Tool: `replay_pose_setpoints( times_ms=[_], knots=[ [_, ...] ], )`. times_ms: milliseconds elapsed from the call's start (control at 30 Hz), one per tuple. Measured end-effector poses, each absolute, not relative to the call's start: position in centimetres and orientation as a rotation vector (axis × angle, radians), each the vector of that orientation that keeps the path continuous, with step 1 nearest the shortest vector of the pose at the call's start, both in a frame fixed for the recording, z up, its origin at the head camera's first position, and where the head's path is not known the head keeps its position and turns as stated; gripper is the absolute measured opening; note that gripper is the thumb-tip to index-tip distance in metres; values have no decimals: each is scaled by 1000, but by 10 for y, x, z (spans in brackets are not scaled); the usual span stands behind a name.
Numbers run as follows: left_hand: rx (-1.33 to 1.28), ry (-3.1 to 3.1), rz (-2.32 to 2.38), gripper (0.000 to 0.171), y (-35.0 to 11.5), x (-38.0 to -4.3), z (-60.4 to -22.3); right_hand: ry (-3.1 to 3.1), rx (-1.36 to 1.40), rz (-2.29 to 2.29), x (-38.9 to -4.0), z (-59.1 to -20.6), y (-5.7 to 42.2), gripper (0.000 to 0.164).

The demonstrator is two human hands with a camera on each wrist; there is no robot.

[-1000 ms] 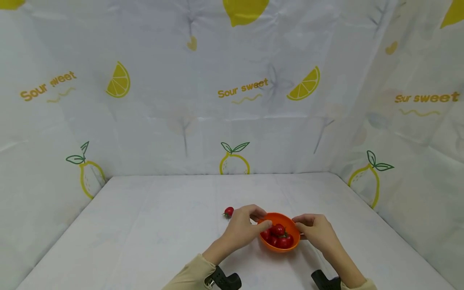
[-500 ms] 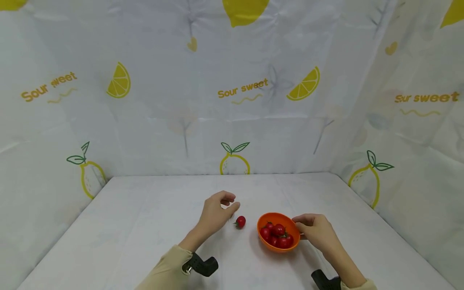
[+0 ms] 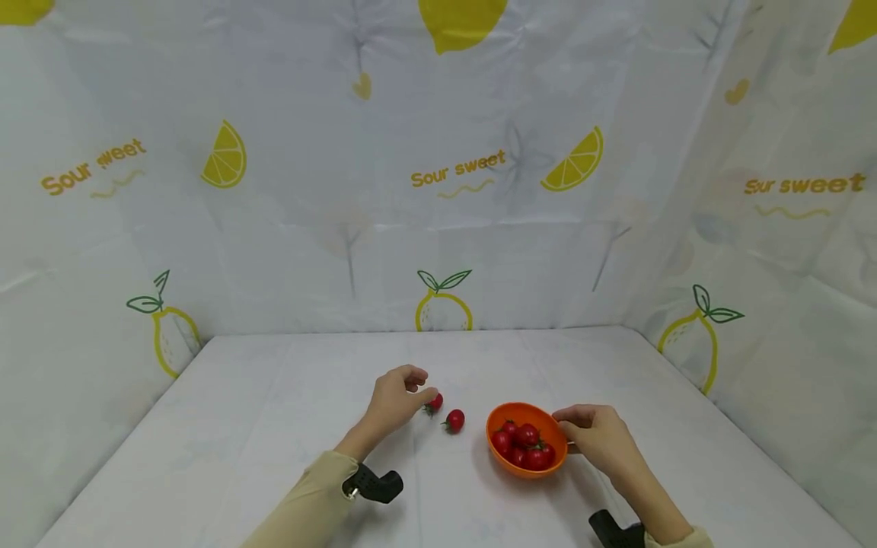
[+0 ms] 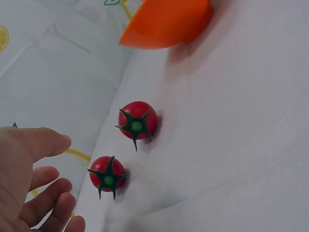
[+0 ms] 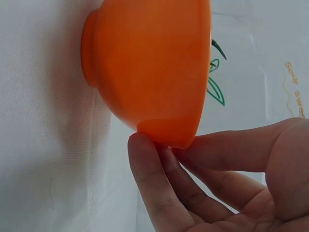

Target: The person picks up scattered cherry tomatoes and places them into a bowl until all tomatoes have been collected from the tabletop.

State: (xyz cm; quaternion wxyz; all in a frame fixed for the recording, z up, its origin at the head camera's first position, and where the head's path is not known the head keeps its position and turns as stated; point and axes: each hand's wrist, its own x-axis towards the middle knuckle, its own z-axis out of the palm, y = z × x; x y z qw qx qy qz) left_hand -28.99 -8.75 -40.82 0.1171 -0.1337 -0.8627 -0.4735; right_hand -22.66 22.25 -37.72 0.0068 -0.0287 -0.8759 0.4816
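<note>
In the head view, an orange bowl [image 3: 524, 473] stands on the white table with several red tomatoes [image 3: 526, 434] inside. My right hand [image 3: 603, 438] pinches its right rim, thumb at the edge and fingers against the outer wall [image 5: 154, 63]. Left of the bowl lie two small tomatoes with green stems, a nearer one [image 3: 455, 421] and a farther one [image 3: 435, 404]. My left hand [image 3: 393, 399] hovers beside the farther tomato, thumb overlapping it in the head view. From the left wrist, a gap shows between those relaxed fingers and both tomatoes [image 4: 137, 121].
A white cloth [image 3: 240, 441] covers the table. Behind it and along both sides hangs a pale curtain [image 3: 308, 190] with lemon prints. Each wrist carries a black camera mount [image 3: 375, 484].
My left hand has moved left from over the bowl to the loose tomatoes, then drawn back slightly, uncovering the farther one. The right hand and the bowl have kept their place.
</note>
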Motion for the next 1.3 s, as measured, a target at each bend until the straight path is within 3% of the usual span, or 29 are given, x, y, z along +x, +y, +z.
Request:
replay_pose_setpoints(
  times_ms=[600, 1300],
  knots=[
    [-437, -2598, -1414, 39, -74, -300, -422, -2719, -92, 1532, -226, -378, 222, 17],
    [-472, -2617, -1369, 29, -71, -300, -426, -2733, -109, 1514, -226, -378, 222, 18]
  ],
)
